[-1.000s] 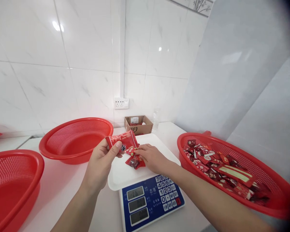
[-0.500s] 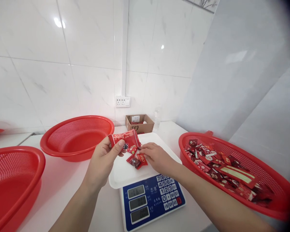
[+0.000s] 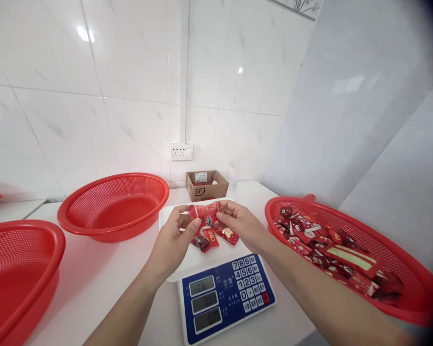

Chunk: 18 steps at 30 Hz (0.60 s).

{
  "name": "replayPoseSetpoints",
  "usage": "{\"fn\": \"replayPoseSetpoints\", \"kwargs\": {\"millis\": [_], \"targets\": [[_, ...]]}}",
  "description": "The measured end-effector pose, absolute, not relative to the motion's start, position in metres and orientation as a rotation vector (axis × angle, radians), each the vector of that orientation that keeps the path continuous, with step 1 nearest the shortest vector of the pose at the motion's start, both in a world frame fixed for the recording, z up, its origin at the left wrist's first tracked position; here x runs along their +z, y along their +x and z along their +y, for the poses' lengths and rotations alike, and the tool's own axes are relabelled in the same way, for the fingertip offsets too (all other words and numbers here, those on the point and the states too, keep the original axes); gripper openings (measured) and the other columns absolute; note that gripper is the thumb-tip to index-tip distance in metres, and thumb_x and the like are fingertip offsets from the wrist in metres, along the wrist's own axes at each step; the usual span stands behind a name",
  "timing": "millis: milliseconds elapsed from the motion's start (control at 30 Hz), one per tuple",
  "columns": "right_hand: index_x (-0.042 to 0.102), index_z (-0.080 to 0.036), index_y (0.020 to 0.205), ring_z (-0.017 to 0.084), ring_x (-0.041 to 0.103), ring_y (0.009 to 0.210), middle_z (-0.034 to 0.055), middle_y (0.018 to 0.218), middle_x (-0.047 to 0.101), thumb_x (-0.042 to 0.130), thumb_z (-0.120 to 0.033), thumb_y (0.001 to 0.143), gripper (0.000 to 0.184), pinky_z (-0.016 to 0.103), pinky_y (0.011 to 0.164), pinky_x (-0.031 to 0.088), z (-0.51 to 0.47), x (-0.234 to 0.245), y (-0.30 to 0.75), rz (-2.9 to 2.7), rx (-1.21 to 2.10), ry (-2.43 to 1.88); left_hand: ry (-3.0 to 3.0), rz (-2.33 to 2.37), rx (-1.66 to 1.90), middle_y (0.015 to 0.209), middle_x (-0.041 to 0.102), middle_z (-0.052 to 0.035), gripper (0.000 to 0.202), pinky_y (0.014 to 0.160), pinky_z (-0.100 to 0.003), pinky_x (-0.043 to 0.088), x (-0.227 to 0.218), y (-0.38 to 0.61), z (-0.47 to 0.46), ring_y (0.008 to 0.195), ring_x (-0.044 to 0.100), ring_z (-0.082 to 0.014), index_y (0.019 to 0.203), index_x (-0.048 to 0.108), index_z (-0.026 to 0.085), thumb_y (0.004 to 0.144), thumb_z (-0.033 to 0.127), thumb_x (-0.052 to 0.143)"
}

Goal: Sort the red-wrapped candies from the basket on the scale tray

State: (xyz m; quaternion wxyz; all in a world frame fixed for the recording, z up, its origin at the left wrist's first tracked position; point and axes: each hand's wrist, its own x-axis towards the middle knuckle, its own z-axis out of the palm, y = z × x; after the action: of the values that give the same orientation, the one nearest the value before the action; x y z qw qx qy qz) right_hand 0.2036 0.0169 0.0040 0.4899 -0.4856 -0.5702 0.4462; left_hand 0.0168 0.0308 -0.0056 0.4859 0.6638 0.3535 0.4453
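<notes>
Red packet [image 3: 208, 215] stretches between left hand [image 3: 173, 240] and right hand [image 3: 246, 226]; fingers [image 3: 183, 209] pinch each end (thumbs [image 3: 192, 228] in front).

A white tiled wall [image 3: 133, 53] with faint grey veining rises behind the white tabletop [image 3: 94, 269], bright light reflections [image 3: 85, 34] glinting on its glossy tiles. A vertical white conduit [image 3: 183, 72] runs down to a socket plate [image 3: 181, 152], and a smooth pale-grey panel [image 3: 332, 120] stands at the right.
</notes>
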Motion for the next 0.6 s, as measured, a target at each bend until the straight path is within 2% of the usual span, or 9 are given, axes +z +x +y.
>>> {"fn": "replayPoseSetpoints", "kwargs": {"millis": [100, 267, 333, 467, 600], "targets": [[0.055, -0.018, 0.108, 0.016, 0.066, 0.081, 0.0054, 0.091, 0.070, 0.056, -0.035, 0.081, 0.032, 0.029, 0.073, 0.051, 0.028, -0.001, 0.218, -1.350, 0.998, -1.314, 1.685, 1.022, 1.138, 0.105, 0.063, -0.0056, 0.041, 0.076, -0.032, 0.049, -0.005, 0.015, 0.033, 0.096, 0.061, -0.0199, 0.123, 0.043, 0.023, 0.088, 0.043, 0.053], [0.053, -0.015, 0.119, 0.019, 0.065, 0.073, 0.0038, 0.077, 0.067, 0.053, -0.028, 0.084, 0.037, 0.032, 0.067, 0.049, 0.041, -0.017, 0.230, -1.420, 0.819, -1.551, 1.796, 1.135, 1.074, 0.116, 0.060, -0.0086, 0.042, 0.084, -0.035, 0.049, -0.004, 0.014, 0.035, 0.106, 0.059, -0.0223, 0.126, 0.044, 0.023, 0.089, 0.041, 0.050], [0.055, -0.016, 0.118, 0.020, 0.065, 0.077, 0.0057, 0.084, 0.067, 0.054, -0.025, 0.083, 0.036, 0.036, 0.073, 0.050, 0.043, -0.021, 0.229, -1.497, 0.716, -1.608, 1.854, 1.144, 1.028, 0.121, 0.058, -0.0103, 0.044, 0.088, -0.038, 0.048, -0.008, 0.015, 0.035, 0.110, 0.057, -0.0241, 0.128, 0.044, 0.023, 0.089, 0.041, 0.051], [0.065, -0.018, 0.107, 0.025, 0.057, 0.107, 0.0116, 0.113, 0.062, 0.060, -0.018, 0.079, 0.029, 0.042, 0.097, 0.042, 0.041, -0.025, 0.224, -1.681, 0.487, -1.625, 1.946, 1.156, 1.020, 0.133, 0.052, -0.0122, 0.048, 0.095, -0.042, 0.046, -0.018, 0.015, 0.040, 0.120, 0.051, -0.0265, 0.132, 0.043, 0.022, 0.089, 0.039, 0.051], [0.066, -0.019, 0.113, 0.025, 0.053, 0.116, 0.0120, 0.118, 0.060, 0.060, -0.019, 0.081, 0.033, 0.042, 0.103, 0.039, 0.039, -0.030, 0.222, -1.856, 0.430, -1.601, 1.894, 1.118, 1.062, 0.134, 0.053, -0.0109, 0.043, 0.097, -0.043, 0.045, -0.011, 0.016, 0.041, 0.120, 0.052, -0.0261, 0.127, 0.047, 0.023, 0.088, 0.038, 0.054]]}}
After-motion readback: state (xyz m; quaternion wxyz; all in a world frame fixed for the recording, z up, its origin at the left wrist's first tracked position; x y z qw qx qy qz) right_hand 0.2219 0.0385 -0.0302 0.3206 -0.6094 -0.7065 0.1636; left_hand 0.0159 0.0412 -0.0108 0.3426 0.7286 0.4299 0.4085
